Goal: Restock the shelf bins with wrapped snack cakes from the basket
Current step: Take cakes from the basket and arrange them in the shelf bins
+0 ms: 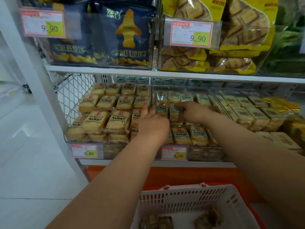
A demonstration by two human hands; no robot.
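Both my arms reach into the middle shelf. My left hand (152, 120) lies on the wrapped snack cakes at the divider between the left bin (85, 142) and the middle bin (204, 152), fingers stretched forward. My right hand (191, 111) rests on a wrapped snack cake (175, 111) in the middle bin, its fingertips curled over the pack's top edge. Rows of the same yellow cakes (105, 113) fill both bins. Below me stands the white basket (179, 195), with a few dark wrapped cakes (208, 219) on its floor.
A third clear bin (247, 109) of paler cakes sits to the right. The upper shelf holds dark blue snack bags (128, 35) and yellow cracker bags (239, 30). Price tags (174, 153) hang on the bin fronts. A white upright (28, 63) and wire mesh bound the left side.
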